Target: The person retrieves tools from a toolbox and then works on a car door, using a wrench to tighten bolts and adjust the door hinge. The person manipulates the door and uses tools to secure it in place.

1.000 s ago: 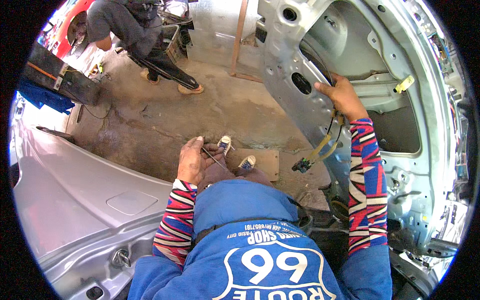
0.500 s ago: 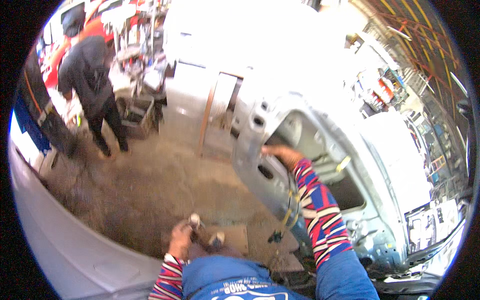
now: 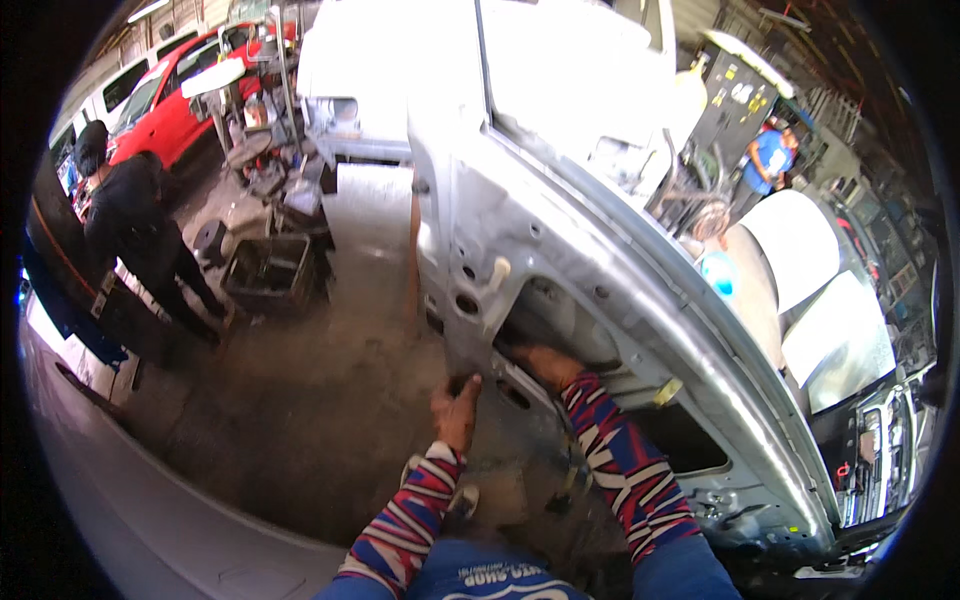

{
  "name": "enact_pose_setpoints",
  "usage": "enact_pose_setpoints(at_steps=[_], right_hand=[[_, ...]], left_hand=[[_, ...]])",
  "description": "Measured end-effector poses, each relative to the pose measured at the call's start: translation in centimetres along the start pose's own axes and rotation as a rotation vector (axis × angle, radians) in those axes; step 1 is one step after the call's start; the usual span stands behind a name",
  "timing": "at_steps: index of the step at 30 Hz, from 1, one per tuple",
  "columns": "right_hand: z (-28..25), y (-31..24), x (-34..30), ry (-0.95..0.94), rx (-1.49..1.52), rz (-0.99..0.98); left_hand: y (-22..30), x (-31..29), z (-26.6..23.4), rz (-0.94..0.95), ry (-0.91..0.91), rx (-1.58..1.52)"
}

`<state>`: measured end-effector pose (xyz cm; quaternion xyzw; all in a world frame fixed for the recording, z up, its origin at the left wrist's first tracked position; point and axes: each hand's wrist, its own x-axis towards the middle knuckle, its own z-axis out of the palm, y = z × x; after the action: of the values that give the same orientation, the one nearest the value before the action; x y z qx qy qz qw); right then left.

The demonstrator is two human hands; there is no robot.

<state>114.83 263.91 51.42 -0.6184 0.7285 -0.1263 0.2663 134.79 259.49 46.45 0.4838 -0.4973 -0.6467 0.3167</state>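
Observation:
A stripped silver car door (image 3: 570, 215) stands open at my right, its inner panel full of holes. My right hand (image 3: 548, 366) reaches into the large opening of that panel; its fingertips are hidden inside. Beside the door's lower edge is my left hand (image 3: 457, 412), its fingers curled in and the thumb pointing up. Whatever the left fingers close on, if anything, is too dark to make out. Close to my right wrist, a yellowish clip (image 3: 667, 392) sits on the panel.
A grey car body panel (image 3: 170, 490) curves along my left. Beyond the concrete floor (image 3: 290, 400) are a dark crate (image 3: 268, 270), a person in dark clothes (image 3: 135, 225) and a red car (image 3: 175, 95). Another person in blue (image 3: 768, 160) is at the far right.
My left hand has risen and moved right, up to the door's lower edge. The right hand has gone deeper into the panel opening. My view has shifted, and the person in dark clothes appears farther left.

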Motion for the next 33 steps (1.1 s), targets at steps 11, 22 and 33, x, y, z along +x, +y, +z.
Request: enact_pose_setpoints(at_steps=[11, 22, 33], right_hand=[[-1.0, -2.1, -1.0, 0.023, 0.065, -0.115], [-0.6, 1.0, -0.8, 0.032, 0.127, -0.088], [-1.2, -0.9, -2.0, 0.157, 0.259, 0.143]], left_hand=[[-0.8, -0.1, 0.5, 0.189, 0.172, -0.267], [-2.9, 0.6, -2.2, -0.102, 0.058, -0.053], [-12.9, -4.8, -9.2, -0.398, -0.017, -0.434]])
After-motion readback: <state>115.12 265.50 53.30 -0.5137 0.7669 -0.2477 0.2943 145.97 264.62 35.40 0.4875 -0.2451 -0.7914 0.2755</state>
